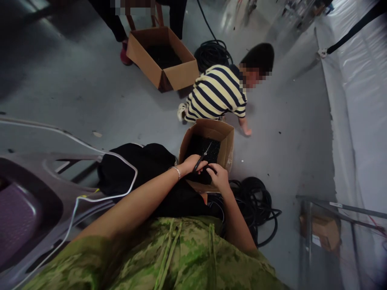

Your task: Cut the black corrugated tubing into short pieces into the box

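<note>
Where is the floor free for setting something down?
Mostly bare floor lies between the near coil and pale sheeting, and between the far box and chair. Around the near box it is crowded: coil, black cloth, person in striped shirt.

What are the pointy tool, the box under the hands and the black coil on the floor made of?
Pointy tool: probably metal at the tip, which shines silvery; its dark handle could be plastic or coated metal.
Box: likely cardboard, matte brown with thin folded walls.
Black coil: maybe rubber or plastic, smooth, slightly shiny and bending in loops.
</note>
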{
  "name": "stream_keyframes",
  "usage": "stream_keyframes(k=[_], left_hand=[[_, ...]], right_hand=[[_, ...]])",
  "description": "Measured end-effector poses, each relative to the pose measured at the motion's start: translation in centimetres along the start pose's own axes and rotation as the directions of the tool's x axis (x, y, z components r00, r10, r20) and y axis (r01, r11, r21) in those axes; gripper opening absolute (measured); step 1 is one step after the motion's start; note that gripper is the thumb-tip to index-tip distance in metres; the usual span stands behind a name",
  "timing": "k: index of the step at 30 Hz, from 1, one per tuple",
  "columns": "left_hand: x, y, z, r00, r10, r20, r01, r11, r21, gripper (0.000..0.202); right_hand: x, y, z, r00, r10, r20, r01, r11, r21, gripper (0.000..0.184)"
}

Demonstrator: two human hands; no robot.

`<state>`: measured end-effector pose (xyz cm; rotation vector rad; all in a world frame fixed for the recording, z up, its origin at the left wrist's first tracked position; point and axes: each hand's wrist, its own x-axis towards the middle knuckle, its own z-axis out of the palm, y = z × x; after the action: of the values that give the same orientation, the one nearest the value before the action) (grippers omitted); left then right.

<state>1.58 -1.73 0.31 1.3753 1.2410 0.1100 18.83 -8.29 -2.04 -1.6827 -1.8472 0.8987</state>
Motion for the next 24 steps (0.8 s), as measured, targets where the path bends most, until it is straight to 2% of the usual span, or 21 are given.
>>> stream_keyframes(k=[2, 5, 9, 13, 20, 24], left_hand=[[0.2, -0.2, 0.0, 1.000, 0.011, -0.016, -0.011, 1.000, -0.024, 0.037], [0.5, -0.6, 0.1, 0.998, 0.053, -0.034, -0.054, 0.999, -0.009, 0.035], [0.5, -0.9, 0.4, 0.986, 0.157, -0.053, -0.144, 0.970, 0.197, 0.028], [-0.3, -0.5, 0.5, 0.981, 0.194, -0.016, -0.168, 0.886, 0.432, 0.029], [-1.5, 0.9, 0.2, 0.984, 0.178, 0.008, -0.153, 0.826, 0.543, 0.029], [-1.6, 1.1, 0.2, 0.981, 0.193, 0.018, -0.167, 0.794, 0.585, 0.029]], right_hand=[[-0.1, 0.4, -0.6, 1.000, 0.000, -0.023, 0.000, 1.000, -0.002, 0.026], [0.0, 1.0, -1.8, 0.988, 0.075, -0.134, -0.069, 0.996, 0.051, 0.029], [0.7, 1.5, -3.0, 0.958, 0.202, -0.204, -0.162, 0.966, 0.200, 0.034], [1.6, 1.3, -3.0, 0.940, 0.270, -0.210, -0.186, 0.919, 0.347, 0.034], [1.9, 0.5, -2.3, 0.943, 0.278, -0.181, -0.166, 0.868, 0.467, 0.032], [1.9, 0.6, -2.5, 0.950, 0.262, -0.170, -0.157, 0.871, 0.466, 0.032]])
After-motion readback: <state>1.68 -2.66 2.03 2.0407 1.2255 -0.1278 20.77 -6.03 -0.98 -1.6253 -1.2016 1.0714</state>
